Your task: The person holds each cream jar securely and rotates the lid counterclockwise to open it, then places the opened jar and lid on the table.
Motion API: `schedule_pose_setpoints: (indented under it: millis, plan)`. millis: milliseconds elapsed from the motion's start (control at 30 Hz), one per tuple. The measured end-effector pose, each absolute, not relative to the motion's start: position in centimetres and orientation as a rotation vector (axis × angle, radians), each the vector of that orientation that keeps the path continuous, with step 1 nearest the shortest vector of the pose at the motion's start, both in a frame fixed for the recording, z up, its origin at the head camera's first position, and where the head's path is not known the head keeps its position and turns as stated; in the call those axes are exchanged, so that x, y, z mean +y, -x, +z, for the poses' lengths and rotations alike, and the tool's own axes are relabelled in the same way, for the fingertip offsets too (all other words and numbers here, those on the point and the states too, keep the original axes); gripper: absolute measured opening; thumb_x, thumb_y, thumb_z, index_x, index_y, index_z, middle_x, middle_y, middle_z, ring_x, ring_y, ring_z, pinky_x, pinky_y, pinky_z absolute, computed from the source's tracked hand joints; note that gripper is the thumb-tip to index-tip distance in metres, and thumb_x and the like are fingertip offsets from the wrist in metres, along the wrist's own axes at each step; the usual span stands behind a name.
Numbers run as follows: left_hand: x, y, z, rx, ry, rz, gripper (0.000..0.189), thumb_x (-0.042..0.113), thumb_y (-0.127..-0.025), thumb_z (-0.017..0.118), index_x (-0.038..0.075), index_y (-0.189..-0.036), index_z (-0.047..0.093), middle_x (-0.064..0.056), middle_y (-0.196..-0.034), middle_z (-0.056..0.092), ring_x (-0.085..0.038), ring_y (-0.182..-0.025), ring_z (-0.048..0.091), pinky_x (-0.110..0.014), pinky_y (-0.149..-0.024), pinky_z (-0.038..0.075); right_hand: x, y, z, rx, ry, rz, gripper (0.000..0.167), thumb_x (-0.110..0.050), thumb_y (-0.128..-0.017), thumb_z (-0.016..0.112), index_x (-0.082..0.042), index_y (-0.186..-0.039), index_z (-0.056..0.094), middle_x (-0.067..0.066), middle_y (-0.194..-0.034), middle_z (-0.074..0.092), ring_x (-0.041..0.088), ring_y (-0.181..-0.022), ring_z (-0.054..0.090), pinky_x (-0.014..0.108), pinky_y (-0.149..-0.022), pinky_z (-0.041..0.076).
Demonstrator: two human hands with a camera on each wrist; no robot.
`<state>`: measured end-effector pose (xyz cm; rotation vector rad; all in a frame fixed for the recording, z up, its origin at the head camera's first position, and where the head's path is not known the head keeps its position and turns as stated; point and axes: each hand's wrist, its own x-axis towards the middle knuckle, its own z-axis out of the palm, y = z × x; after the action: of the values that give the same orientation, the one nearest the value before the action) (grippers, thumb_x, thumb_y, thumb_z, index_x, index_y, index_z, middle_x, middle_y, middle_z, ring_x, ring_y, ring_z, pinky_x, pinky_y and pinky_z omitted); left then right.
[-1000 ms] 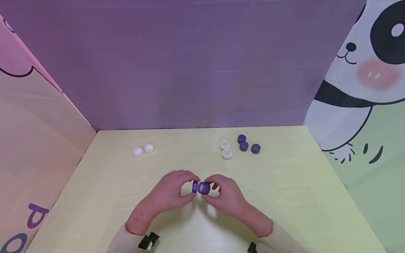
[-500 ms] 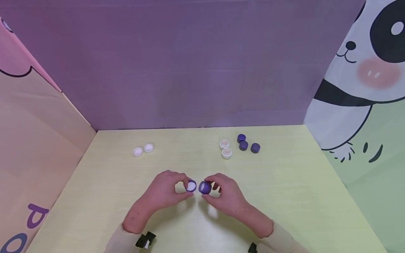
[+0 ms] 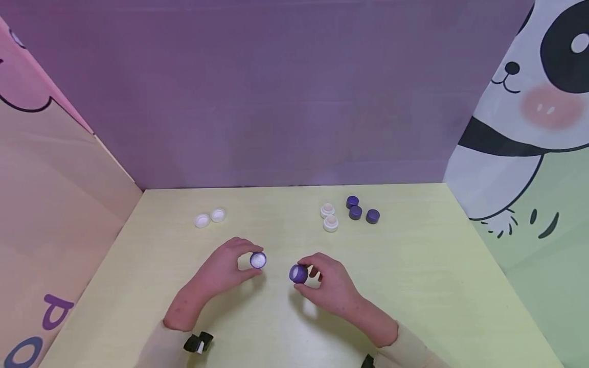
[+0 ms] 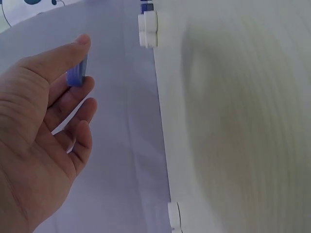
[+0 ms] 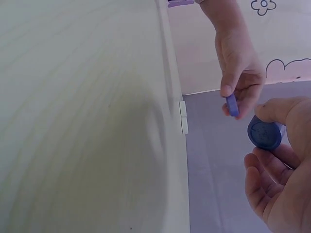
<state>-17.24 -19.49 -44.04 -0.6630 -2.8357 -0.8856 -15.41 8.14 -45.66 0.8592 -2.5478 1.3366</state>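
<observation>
In the head view my left hand [image 3: 228, 266] pinches a purple lid [image 3: 258, 260] by its edge, the pale inside turned to the camera. My right hand [image 3: 329, 283] grips a small purple jar [image 3: 298, 274] between thumb and fingers, tilted with its mouth to the left. A gap of table separates lid and jar. The left wrist view shows the lid [image 4: 76, 75] edge-on between thumb and index finger. From the right wrist, the round base of the jar [image 5: 265, 133] faces the camera, and the lid [image 5: 232, 105] shows beyond it.
Two white lids [image 3: 210, 217] lie at the back left of the pale table [image 3: 294, 327]. At the back right stand two open white jars [image 3: 330, 223] and several purple jars [image 3: 355, 212]. A purple wall [image 3: 285, 102] rises behind the table.
The purple lid has come away from the jar: my left hand has moved left and slightly back with it, turning its inside to the camera. My right hand holds the jar almost still.
</observation>
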Motion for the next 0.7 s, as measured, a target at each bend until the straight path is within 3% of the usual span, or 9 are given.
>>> schedule_pose_setpoints:
  millis: [300,500,700]
  plan:
    - [-23.4,19.1,-44.9,-2.881,0.538,-0.894,0.036,0.029,-0.071,0.088,0.021,-0.102,0.071,0.012,-0.095,0.061,-0.023,-0.101,0.056,-0.04,-0.085,0.046,8.3,15.3,-45.6,-2.569,-0.839,1.355,0.037,-0.009,-0.075,0.082,-0.011,-0.108,0.066,-0.007,-0.099,0.064,0.009,-0.079,0.06,0.031,-0.062,0.053]
    - [-26.5,20.2,-45.5,-2.929,0.455,-0.916,0.036,0.032,-0.071,0.088,0.018,-0.101,0.072,0.008,-0.095,0.064,-0.027,-0.1,0.057,-0.043,-0.085,0.044,8.5,15.3,-45.8,-2.592,-0.824,1.363,0.036,-0.008,-0.075,0.081,-0.009,-0.108,0.065,-0.006,-0.099,0.067,0.007,-0.08,0.06,0.033,-0.063,0.054]
    - [-29.5,21.2,-46.4,-2.917,0.387,-1.006,0.033,0.023,-0.073,0.087,0.014,-0.101,0.072,0.001,-0.096,0.066,-0.029,-0.098,0.058,-0.043,-0.081,0.043,8.7,15.2,-46.1,-2.601,-0.793,1.342,0.036,-0.006,-0.075,0.079,-0.01,-0.107,0.064,-0.005,-0.097,0.068,0.007,-0.08,0.06,0.031,-0.063,0.053]
